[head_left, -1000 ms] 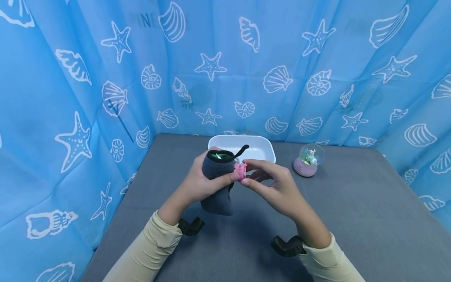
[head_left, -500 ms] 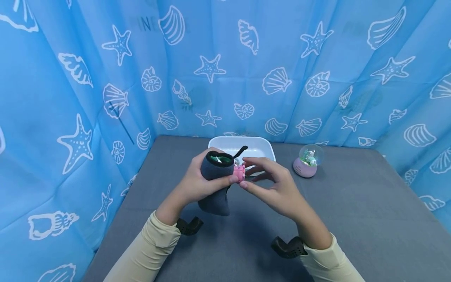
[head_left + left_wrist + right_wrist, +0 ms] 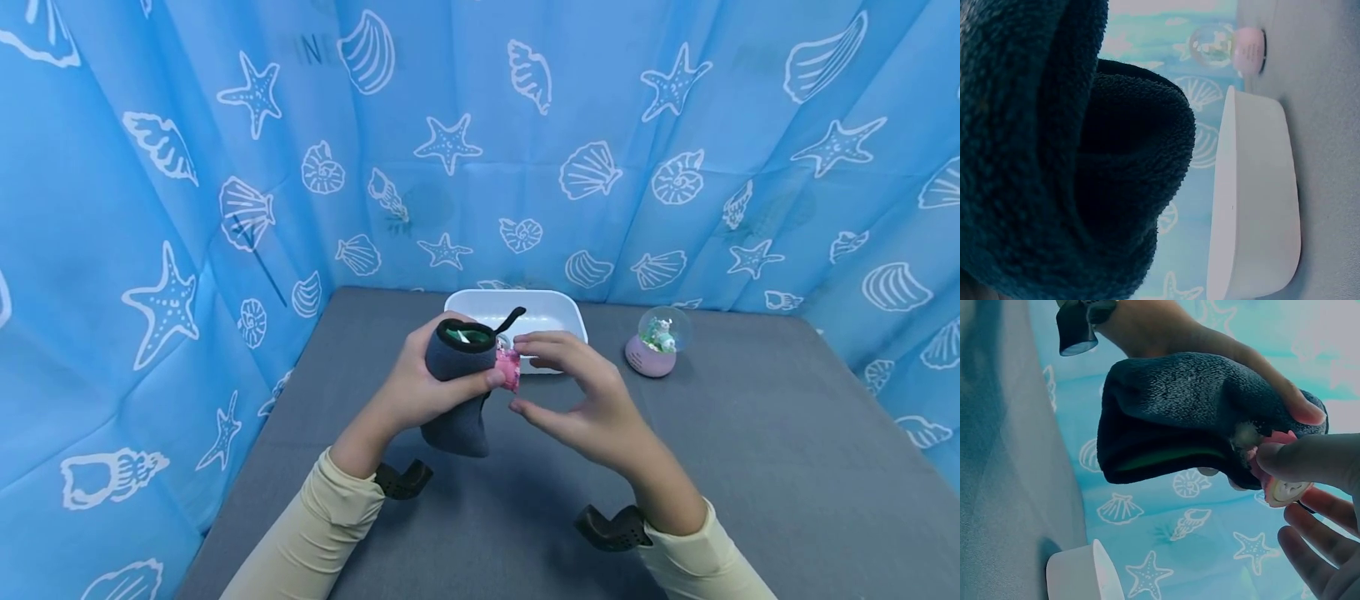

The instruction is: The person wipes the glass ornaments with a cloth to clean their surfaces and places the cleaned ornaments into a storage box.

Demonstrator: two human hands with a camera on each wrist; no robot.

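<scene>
My left hand (image 3: 423,379) grips a dark grey-blue fleece pouch (image 3: 459,421) with a black rim, a short black loop and something green inside its mouth. At the pouch's right side is a small pink ornament (image 3: 508,369) with the left thumb at its edge. Whether it is fastened to the pouch is unclear. My right hand (image 3: 588,392) is beside it, thumb and fingers spread apart, the index fingertip close to its top. In the right wrist view the ornament (image 3: 1288,489) shows a pale round face, partly behind the right thumb. Fuzzy cloth of the pouch (image 3: 1135,181) fills the left wrist view.
A white rectangular tub (image 3: 555,312) stands behind the hands on the grey tabletop (image 3: 750,467). To its right sits a snow globe (image 3: 656,342) on a pink base. A blue curtain (image 3: 480,200) printed with shells and starfish hangs around the table.
My right thumb has moved down and away from the pink ornament, so the fingers are wider apart. The pouch has shifted slightly left, still in my left hand.
</scene>
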